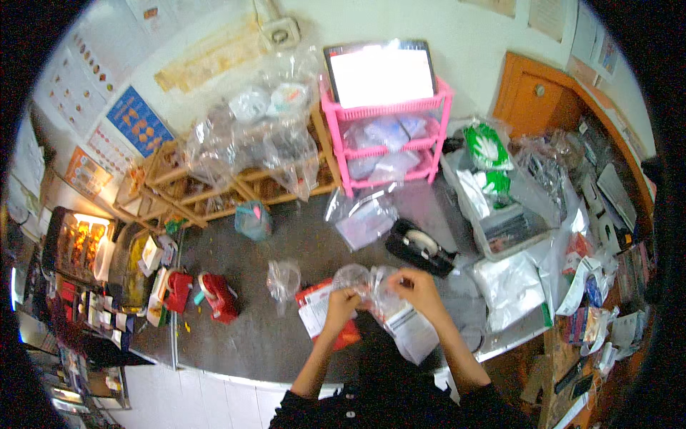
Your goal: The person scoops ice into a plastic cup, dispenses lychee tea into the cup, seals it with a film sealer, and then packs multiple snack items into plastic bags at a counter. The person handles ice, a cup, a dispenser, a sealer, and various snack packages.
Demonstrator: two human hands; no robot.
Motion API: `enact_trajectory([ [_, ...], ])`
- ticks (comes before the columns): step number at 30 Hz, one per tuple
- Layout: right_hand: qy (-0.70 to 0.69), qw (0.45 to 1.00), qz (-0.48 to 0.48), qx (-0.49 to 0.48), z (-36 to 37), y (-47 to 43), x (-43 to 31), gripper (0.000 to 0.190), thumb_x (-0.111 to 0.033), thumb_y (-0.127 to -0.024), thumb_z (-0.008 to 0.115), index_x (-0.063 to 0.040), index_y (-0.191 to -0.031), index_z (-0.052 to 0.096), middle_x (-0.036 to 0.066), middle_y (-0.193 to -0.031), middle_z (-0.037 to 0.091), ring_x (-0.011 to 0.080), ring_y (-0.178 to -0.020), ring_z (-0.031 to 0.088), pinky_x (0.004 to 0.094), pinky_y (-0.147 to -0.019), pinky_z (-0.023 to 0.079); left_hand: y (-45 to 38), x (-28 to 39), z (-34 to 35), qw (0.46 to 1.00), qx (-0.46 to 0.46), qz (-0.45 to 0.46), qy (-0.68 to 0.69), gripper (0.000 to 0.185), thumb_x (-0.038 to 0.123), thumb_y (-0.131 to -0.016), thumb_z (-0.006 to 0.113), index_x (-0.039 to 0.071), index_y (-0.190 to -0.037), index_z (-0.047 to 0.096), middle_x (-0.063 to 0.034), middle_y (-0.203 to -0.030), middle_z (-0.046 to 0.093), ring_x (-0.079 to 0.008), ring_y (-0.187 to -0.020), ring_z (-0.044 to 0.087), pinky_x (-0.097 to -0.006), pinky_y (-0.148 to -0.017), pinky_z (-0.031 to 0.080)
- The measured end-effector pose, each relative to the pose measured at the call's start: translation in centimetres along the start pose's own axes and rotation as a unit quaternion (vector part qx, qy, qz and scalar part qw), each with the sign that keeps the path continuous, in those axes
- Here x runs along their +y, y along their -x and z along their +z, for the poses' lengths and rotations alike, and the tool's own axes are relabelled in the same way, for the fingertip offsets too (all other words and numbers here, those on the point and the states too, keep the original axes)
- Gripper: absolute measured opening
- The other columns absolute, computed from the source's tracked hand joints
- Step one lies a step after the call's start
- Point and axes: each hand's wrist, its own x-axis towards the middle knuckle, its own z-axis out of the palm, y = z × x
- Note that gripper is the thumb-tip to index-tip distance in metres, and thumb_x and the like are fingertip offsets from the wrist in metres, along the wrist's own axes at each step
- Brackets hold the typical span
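My left hand (343,307) has its fingers curled on the edge of a clear plastic bag (379,295). On the bag's other side is my right hand (418,288), its bent fingertips close to the plastic; blur hides whether they grip it. A white printed slip (410,323) lies at the bag's lower part, towards my body. Just beyond my left hand is a clear round plastic container (351,275). A red packet (348,339) and a white paper with writing (315,312) lie partly beneath my left forearm. Another clear plastic bundle (284,281) stands to the left.
Two red tape dispensers (218,300) sit at the left. A pink rack (396,111) holds a lit screen (381,75). A black device (420,246), a grey bin (496,246) and white plastic bags (512,289) are at the right. A teal basket (253,221) stands near a wooden shelf (209,201).
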Motion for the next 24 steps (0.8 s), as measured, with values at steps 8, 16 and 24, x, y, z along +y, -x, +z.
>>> enact_trajectory([
  [8,-0.080,0.986,-0.058,0.134,2.1,-0.1,0.5,0.010,-0.002,-0.079,0.065,0.001,-0.089,0.064,0.002,-0.081,0.061,0.0066,-0.067,0.056,0.0214,-0.057,0.045,0.5,0.8,-1.1,0.995,-0.016,-0.047,0.089,0.020,0.006,-0.087,0.051,-0.005,-0.099,0.064,-0.0125,-0.084,0.066,-0.0191,-0.070,0.067,-0.0299,-0.063,0.056],
  [16,0.058,0.965,-0.224,0.123,3.1,-1.0,-3.8,0.010,-0.002,-0.075,0.066,-0.001,-0.084,0.062,0.010,-0.083,0.060,0.0211,-0.076,0.058,0.0315,-0.068,0.047,0.9,5.9,-2.3,0.987,0.077,0.009,-0.144,0.015,0.010,-0.079,0.061,-0.004,-0.085,0.065,-0.0137,-0.071,0.065,-0.0237,-0.064,0.065,-0.0295,-0.059,0.050],
  [24,-0.045,0.984,-0.173,-0.017,4.0,-4.8,-3.7,0.014,-0.005,-0.076,0.066,-0.001,-0.088,0.060,0.010,-0.084,0.061,0.0190,-0.077,0.060,0.0298,-0.069,0.046,-0.4,9.9,-2.8,0.922,0.108,0.250,-0.277,0.008,0.006,-0.081,0.057,0.000,-0.085,0.053,-0.0145,-0.086,0.057,-0.0309,-0.080,0.052,-0.0376,-0.074,0.042],
])
